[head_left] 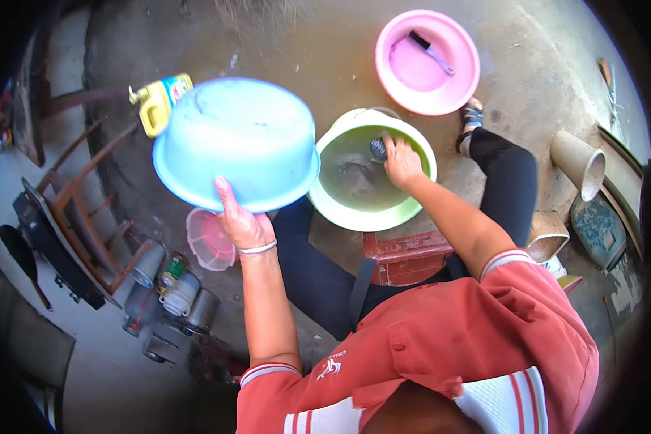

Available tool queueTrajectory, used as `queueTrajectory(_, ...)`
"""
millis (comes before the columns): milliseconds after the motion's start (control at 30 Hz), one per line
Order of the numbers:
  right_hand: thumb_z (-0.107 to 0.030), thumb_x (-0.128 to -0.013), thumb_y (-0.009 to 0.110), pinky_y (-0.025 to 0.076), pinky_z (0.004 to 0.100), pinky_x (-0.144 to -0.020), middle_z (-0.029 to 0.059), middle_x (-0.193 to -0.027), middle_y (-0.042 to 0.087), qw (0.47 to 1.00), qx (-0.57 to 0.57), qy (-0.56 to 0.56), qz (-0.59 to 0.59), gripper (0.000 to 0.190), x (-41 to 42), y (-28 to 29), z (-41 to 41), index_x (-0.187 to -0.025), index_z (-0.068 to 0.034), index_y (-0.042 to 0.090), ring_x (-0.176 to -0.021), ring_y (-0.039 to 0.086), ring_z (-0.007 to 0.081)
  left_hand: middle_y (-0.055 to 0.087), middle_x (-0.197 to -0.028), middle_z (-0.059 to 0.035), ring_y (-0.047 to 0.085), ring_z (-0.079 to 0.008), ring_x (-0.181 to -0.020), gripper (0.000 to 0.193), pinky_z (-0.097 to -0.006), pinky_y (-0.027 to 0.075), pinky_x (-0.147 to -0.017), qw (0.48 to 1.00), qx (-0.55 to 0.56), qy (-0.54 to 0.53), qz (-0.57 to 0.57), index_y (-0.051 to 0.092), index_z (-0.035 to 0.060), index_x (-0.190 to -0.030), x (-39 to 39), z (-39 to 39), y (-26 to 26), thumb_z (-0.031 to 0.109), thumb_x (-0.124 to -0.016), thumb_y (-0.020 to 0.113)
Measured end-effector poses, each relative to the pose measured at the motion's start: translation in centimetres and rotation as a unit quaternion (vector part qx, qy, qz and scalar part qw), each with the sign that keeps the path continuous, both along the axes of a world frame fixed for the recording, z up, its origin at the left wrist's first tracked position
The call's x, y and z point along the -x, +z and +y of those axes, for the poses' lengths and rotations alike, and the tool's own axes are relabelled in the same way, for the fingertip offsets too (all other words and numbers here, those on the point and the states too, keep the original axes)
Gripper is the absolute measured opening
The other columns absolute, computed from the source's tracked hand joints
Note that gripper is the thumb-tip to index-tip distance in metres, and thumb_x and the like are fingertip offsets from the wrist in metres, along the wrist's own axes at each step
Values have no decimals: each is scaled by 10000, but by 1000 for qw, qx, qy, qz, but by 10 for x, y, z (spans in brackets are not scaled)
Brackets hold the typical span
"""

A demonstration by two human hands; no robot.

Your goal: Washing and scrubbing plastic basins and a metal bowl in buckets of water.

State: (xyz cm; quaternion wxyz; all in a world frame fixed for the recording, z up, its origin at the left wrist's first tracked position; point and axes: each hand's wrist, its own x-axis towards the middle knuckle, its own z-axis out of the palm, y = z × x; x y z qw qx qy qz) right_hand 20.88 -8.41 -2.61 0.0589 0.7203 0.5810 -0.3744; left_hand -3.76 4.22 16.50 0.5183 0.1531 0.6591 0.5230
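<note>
My left hand point(244, 225) grips the rim of a light blue plastic basin point(238, 135), its thumb on the outside wall. The basin is tipped so that its underside faces me, left of a pale green plastic tub point(366, 219). Cloudy water point(347, 187) stands in the tub. Over the tub's right side, my right hand point(404, 163) has its fingers on a dark, shiny scrubber point(378, 150), apparently steel wool. To the upper right, a pink basin point(388, 95) on the wet ground holds a scrub brush point(433, 53) with a black bristle head.
A yellow jug point(157, 113) lies behind the blue basin. Beside my left wrist is a pink translucent container point(211, 238). Wooden chairs point(81, 200) and several containers stand left; a red wooden stool point(407, 255) is beneath me. A pale bucket point(578, 160) lies right.
</note>
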Motion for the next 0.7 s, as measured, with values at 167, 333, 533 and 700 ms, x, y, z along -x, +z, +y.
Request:
queueTrajectory(167, -161, -883, 434, 492, 439, -795, 212, -1029, 613, 955, 144, 232, 117, 250, 25, -117, -48, -993, -41, 622, -917, 594, 378, 440, -1342, -90, 439, -250, -1206, 557, -424, 342, -1031, 996, -87, -7, 20, 345, 35, -1362, 18, -51, -26, 349, -934, 514)
queueTrajectory(333, -154, -800, 475, 476, 399, -835, 219, -1034, 623, 984, 137, 105, 50, 295, -8, -163, -57, -989, 6, 636, -927, 613, 343, 465, -1326, -82, 435, -253, -1212, 535, -427, 324, -1041, 968, -155, 19, -199, 375, 44, -1343, 17, -84, -57, 364, -934, 502)
queueTrajectory(533, -86, -750, 437, 408, 338, -923, 192, -1069, 601, 934, -203, -143, 256, 435, -25, 53, -55, -1165, -28, 552, -1017, 569, 293, 519, -1254, -59, 497, -234, -1127, 532, -403, 391, -976, 945, -187, 29, -268, 422, 45, -1300, 30, -157, -68, 412, -924, 506)
queueTrajectory(700, -70, -758, 496, 416, 310, -897, 156, -1086, 572, 864, -381, -105, 313, 534, -13, 147, -72, -1290, -60, 452, -990, 560, 227, 535, -1198, -63, 513, -207, -1097, 570, -371, 417, -948, 952, -206, 21, -227, 436, 40, -1278, 14, -210, -88, 461, -903, 522)
